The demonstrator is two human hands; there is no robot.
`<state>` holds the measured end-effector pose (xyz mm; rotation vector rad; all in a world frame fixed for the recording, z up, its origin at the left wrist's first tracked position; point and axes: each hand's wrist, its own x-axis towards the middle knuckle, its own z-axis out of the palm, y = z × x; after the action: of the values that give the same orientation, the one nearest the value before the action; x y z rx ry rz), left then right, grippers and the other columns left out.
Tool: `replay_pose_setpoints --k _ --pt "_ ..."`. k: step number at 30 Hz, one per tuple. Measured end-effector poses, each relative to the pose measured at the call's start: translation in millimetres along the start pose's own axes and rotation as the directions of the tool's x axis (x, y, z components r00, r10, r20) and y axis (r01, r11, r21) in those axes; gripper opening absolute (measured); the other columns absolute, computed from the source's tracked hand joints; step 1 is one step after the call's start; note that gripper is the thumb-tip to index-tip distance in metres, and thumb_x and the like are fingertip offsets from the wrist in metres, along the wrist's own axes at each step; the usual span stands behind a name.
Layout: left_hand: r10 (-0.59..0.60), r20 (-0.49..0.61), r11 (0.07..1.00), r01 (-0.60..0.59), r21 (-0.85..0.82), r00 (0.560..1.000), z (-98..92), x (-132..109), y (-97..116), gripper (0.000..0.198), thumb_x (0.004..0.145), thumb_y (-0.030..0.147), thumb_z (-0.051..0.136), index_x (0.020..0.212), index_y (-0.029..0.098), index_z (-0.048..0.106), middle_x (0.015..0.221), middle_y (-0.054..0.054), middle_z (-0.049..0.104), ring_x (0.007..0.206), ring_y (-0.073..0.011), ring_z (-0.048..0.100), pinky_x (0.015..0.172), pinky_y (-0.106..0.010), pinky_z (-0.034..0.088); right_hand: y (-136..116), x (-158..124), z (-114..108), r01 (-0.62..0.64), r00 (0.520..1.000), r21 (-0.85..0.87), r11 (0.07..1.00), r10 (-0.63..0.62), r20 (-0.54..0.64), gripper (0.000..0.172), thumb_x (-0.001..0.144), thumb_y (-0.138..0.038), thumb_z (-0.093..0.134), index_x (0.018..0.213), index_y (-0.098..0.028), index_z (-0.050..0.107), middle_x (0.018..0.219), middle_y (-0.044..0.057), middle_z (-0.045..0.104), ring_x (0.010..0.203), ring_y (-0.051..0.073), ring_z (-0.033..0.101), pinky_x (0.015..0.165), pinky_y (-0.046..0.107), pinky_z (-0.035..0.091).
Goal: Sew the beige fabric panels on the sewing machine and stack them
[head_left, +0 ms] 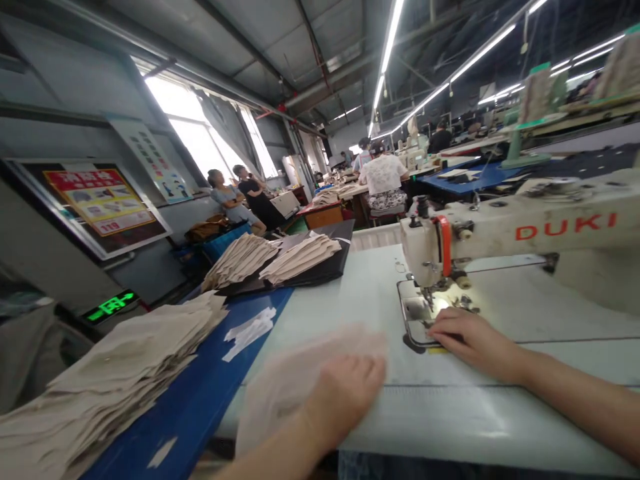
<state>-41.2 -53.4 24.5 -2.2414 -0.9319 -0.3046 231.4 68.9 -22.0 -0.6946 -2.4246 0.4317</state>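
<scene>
My left hand (345, 393) lies over a pale beige fabric piece (295, 373) on the near part of the sewing table (370, 293); both are smeared by motion, so its fingers are unclear. My right hand (467, 337) rests flat on the table beside the needle plate (417, 313) of the white sewing machine (525, 233), fingers stretched toward the presser foot and holding nothing that I can see.
A tall stack of beige cut pieces (115, 373) lies on the blue side table (200, 393) at left. Two more fanned stacks (280, 257) rest on a dark tray farther back. Other workers sit and stand at distant stations (383, 180).
</scene>
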Motion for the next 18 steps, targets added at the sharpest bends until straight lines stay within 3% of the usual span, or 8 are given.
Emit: replay_pose_setpoints --k 2,4,7,11,14,18 --pt "0.035 -0.006 0.996 -0.035 -0.076 0.999 22.8 13 34 0.027 0.099 0.007 0.035 0.100 0.015 0.061 0.068 -0.001 0.065 0.056 -0.0162 0.060 0.055 -0.029 0.047 1 1 -1 -0.009 1.000 -0.024 1.000 0.009 -0.026 0.033 0.098 -0.026 0.045 0.080 -0.019 0.071 0.078 0.007 0.067 0.077 0.019 0.062 0.072 0.030 0.049" --pt "0.019 0.004 0.990 -0.019 -0.139 1.000 32.7 19 49 0.025 0.099 0.010 0.038 0.106 0.013 0.061 0.068 -0.002 0.065 0.057 -0.0180 0.061 0.056 -0.032 0.049 2 1 -1 -0.017 0.999 -0.042 0.999 0.015 -0.035 0.031 0.097 -0.024 0.047 0.079 -0.019 0.071 0.078 0.006 0.067 0.078 0.019 0.062 0.073 0.030 0.049" --pt "-0.059 -0.001 0.965 0.057 -0.257 0.998 30.4 17 45 0.030 0.104 0.026 0.035 0.113 0.014 0.061 0.075 -0.006 0.071 0.064 -0.0209 0.066 0.061 -0.035 0.054 4 2 -2 -0.015 0.999 -0.048 0.999 0.013 -0.036 0.027 0.095 -0.020 0.050 0.081 -0.019 0.072 0.080 0.006 0.068 0.080 0.019 0.062 0.074 0.029 0.049" --pt "-0.254 0.019 0.876 0.239 -0.419 0.967 24.5 6 19 0.037 0.104 0.037 0.034 0.128 0.020 0.058 0.111 -0.011 0.075 0.099 -0.0217 0.071 0.087 -0.034 0.058 5 3 0 0.002 0.999 -0.041 0.999 -0.003 -0.045 0.022 0.094 -0.017 0.053 0.088 -0.020 0.074 0.084 0.006 0.070 0.082 0.019 0.063 0.074 0.029 0.049" --pt "-0.305 0.250 0.834 0.385 -0.395 0.919 33.0 2 2 0.042 0.100 0.038 0.044 0.138 0.023 0.056 0.138 -0.010 0.063 0.126 -0.0246 0.060 0.104 -0.039 0.051 3 4 0 0.022 0.998 -0.044 0.999 -0.024 -0.056 0.020 0.094 -0.019 0.054 0.092 -0.018 0.074 0.086 0.007 0.069 0.083 0.020 0.063 0.074 0.031 0.049" --pt "-0.198 0.553 0.817 0.448 -0.363 0.809 54.8 14 0 0.053 0.101 0.043 0.040 0.147 0.020 0.049 0.153 -0.012 0.046 0.141 -0.0301 0.044 0.111 -0.052 0.042 -7 5 -4 0.079 0.996 -0.048 0.996 -0.081 -0.040 0.020 0.095 -0.022 0.054 0.098 -0.017 0.073 0.093 0.009 0.071 0.089 0.021 0.063 0.081 0.032 0.049"
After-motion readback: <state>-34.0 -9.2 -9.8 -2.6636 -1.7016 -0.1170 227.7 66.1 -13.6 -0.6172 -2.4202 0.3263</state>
